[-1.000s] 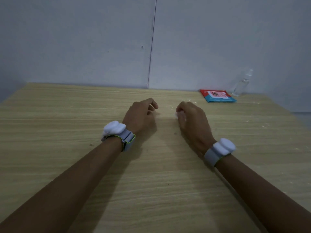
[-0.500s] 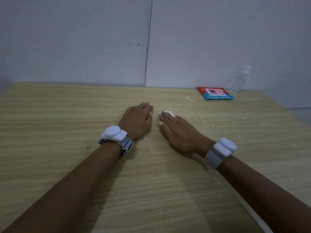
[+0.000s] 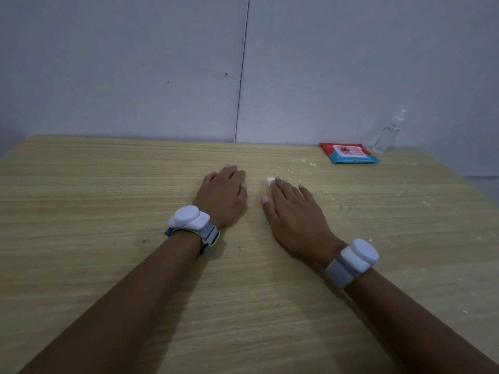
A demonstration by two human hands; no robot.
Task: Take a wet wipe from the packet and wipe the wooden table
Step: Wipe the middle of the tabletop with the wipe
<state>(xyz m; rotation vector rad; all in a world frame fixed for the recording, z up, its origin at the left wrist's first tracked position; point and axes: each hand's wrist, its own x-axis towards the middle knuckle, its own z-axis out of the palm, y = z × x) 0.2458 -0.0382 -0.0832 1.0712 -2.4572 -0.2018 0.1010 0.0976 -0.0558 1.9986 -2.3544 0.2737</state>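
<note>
The right hand [image 3: 293, 211] hides most of the wipe [image 3: 270, 181]; the packet [image 3: 349, 153] print is unreadable.

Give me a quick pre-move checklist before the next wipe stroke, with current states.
1. Wipe under right hand: ok, a small white wet wipe peeks out past the fingertips.
2. Right hand flat on the wooden table: ok, fingers straight and pressing.
3. Left hand out of the stroke path: cannot tell, it rests palm down just beside the right.
4. Dirt left to wipe: not ok, white crumbs lie scattered to the right.
5. Packet closed: ok, flap looks flat.
6. Clear bottle clear of the stroke: ok, upright at the far wall.
</note>
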